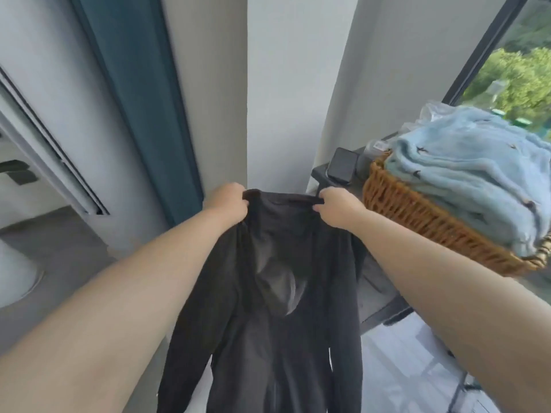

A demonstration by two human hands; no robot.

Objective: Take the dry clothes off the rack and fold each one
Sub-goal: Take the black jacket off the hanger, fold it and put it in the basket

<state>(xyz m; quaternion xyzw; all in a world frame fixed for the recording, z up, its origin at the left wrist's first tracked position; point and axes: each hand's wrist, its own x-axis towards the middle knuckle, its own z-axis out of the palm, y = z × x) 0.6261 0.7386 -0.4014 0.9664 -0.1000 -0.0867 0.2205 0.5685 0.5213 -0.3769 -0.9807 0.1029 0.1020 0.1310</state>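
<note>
Dark garment (268,308): its top edge runs straight btwn the two sets of fingers, pulled flat from one grip to the other. The rest hangs below the fingers, down past the bottom of the view. A lighter grey inner patch shows just under the held edge, approx. mid-way btwn the hands.

L hand (228,204): fingers curled over the edge's left corner, gripping the cloth, back of hand up. R hand (338,208): fingers curled round the edge's right end, cloth bunched in the grip, knuckles facing left. Both forearms bare and stretched forward, wrists at about the same height, hands apart by the width of the held edge.

Right of the R fingers, near but not touching: wicker basket (417,222) w/ a pale blue fleece (465,168) piled in it. Just beyond the R fingers a dark phone (343,165) lies on a dark table (381,296), beside the basket. Beyond the L fingers and to their left: teal curtain (143,99). Window (512,70) far right, greenery outside.
</note>
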